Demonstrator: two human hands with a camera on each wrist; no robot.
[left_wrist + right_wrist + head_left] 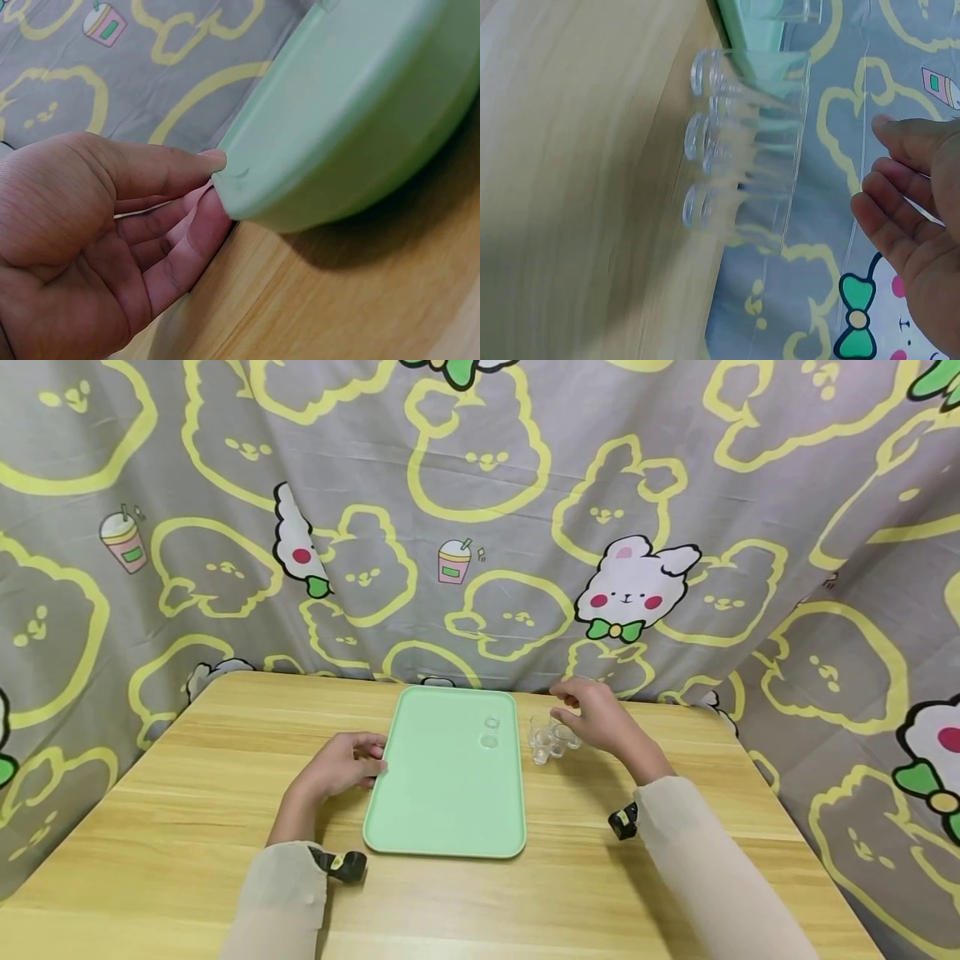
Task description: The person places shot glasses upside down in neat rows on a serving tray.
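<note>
A light green tray (442, 797) lies on the wooden table. My left hand (341, 767) pinches its left edge; in the left wrist view the thumb (172, 166) rests at the rim with the fingers beneath. Two small clear glasses (490, 732) stand on the tray near its far right corner. Just right of the tray, several more clear glasses (551, 742) stand close together on the table. Over this group hovers my right hand (596, 714), fingers loosely bent. The right wrist view shows a gap between its fingertips (864, 202) and the glass rims (799, 150), and nothing held.
The wooden table (450, 910) extends around the tray on all sides. Behind its far edge hangs a grey curtain (360, 635) with yellow cartoon outlines. Each wrist carries a small black camera, such as the left camera (348, 866).
</note>
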